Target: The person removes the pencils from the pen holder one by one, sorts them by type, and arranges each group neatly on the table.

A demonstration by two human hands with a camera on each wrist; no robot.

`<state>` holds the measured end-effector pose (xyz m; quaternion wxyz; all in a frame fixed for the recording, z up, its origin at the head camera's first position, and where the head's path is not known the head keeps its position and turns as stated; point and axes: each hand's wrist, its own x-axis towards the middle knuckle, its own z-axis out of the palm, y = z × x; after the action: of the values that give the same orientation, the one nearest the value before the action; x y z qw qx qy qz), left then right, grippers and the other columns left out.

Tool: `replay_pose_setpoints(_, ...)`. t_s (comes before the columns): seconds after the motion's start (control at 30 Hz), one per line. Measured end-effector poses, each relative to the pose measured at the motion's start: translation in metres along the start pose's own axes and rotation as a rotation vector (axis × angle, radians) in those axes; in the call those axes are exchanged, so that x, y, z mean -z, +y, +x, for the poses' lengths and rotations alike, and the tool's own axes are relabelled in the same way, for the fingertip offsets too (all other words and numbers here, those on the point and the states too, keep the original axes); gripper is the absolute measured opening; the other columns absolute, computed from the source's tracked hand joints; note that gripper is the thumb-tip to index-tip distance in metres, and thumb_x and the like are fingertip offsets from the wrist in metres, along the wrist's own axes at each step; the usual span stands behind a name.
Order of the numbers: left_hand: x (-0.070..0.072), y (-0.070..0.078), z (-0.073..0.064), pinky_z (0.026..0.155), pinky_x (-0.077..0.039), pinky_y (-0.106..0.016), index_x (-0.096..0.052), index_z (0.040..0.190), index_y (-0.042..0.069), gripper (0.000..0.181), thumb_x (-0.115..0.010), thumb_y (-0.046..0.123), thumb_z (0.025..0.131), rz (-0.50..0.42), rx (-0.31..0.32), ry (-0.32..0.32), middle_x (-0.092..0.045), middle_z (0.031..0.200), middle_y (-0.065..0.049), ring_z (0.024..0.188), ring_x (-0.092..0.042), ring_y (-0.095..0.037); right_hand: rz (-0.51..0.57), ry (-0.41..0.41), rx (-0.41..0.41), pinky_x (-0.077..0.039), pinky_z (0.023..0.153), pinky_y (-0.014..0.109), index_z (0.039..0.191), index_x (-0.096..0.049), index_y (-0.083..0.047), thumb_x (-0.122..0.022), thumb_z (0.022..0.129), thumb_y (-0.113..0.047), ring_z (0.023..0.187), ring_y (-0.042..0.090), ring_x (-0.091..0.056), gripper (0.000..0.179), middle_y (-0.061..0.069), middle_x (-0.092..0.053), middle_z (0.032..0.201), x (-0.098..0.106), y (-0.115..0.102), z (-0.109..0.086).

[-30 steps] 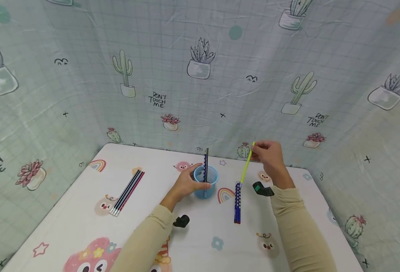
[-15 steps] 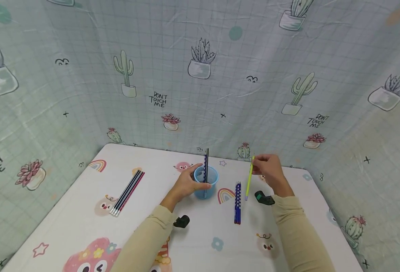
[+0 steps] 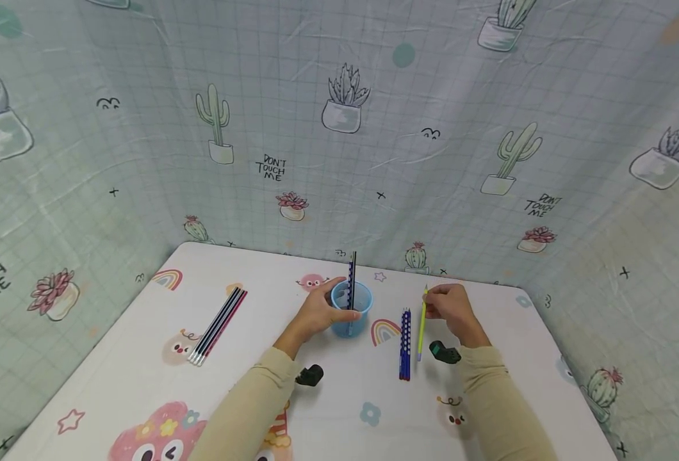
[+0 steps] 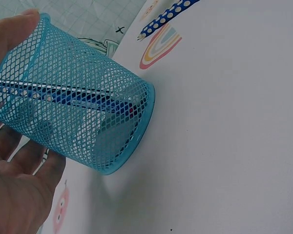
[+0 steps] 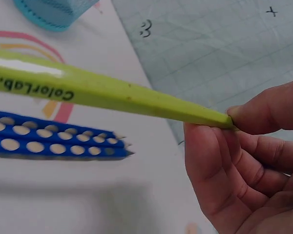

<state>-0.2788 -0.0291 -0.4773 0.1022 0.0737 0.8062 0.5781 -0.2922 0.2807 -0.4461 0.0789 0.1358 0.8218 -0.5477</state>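
My left hand grips the blue mesh pencil cup around its upper wall, thumb on the near side. Inside the cup stand a dark striped pencil and a blue dotted pencil, their tips rising above the rim. Between thumb and fingertips my right hand pinches a yellow-green pencil close to its pointed end. Its other end points toward me, low over the table. Just left of it lie several blue dotted pencils side by side, points away from me.
On the left of the white patterned table lies a row of dark pencils with a pink-red one at its side. A cactus-print cloth rises behind the table. Black wrist-camera pieces hang under both wrists.
My right hand has moved down and toward me, bringing the yellow-green pencil from over the blue dotted pencils to their right side, nearly parallel with them. My left hand stays on the cup.
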Motion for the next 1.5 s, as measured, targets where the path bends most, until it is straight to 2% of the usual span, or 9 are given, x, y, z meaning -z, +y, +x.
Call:
replay_pose_setpoints(0.17, -0.001, 0.000, 0.001, 0.108, -0.046, -0.053, -0.045, 0.146, 0.032, 0.096, -0.090, 0.049, 0.063, 0.011, 0.015, 0.002, -0.050, 0.149, -0.003, 0.132, -0.052, -0.030, -0.039, 0.002, -0.063, -0.060, 0.063, 0.027, 0.113, -0.063, 0.006, -0.060, 0.094, -0.011, 0.064, 0.016, -0.064, 0.025, 0.013, -0.066, 0.090, -0.007, 0.011, 0.002)
replay_pose_setpoints(0.33, 0.000, 0.000, 0.000, 0.107, -0.046, -0.054, -0.044, 0.147, 0.031, 0.095, -0.089, 0.049, 0.066, 0.004, 0.009, 0.000, -0.048, 0.150, -0.005, 0.132, -0.051, -0.031, -0.070, 0.015, -0.082, -0.060, 0.061, 0.029, 0.108, -0.065, 0.006, -0.062, 0.091, -0.008, 0.065, 0.017, -0.064, 0.022, 0.014, -0.067, 0.089, -0.012, 0.020, 0.003)
replay_pose_setpoints(0.77, 0.000, 0.002, -0.002, 0.109, -0.044, -0.055, -0.045, 0.147, 0.031, 0.094, -0.090, 0.046, 0.066, -0.026, 0.010, -0.003, -0.048, 0.151, -0.004, 0.133, -0.051, -0.032, -0.144, -0.035, -0.102, -0.059, 0.058, 0.029, 0.107, -0.066, 0.007, -0.063, 0.089, -0.007, 0.063, 0.018, -0.066, 0.023, 0.015, -0.069, 0.084, -0.021, 0.036, 0.006)
replay_pose_setpoints(1.5, 0.000, 0.002, -0.001, 0.108, -0.046, -0.052, -0.044, 0.147, 0.032, 0.095, -0.090, 0.047, 0.065, -0.036, 0.019, -0.017, -0.049, 0.150, -0.002, 0.132, -0.051, -0.029, -0.259, -0.033, -0.106, -0.058, 0.055, 0.026, 0.101, -0.069, 0.005, -0.068, 0.088, -0.008, 0.058, 0.015, -0.066, 0.018, 0.011, -0.070, 0.079, -0.027, 0.036, 0.011)
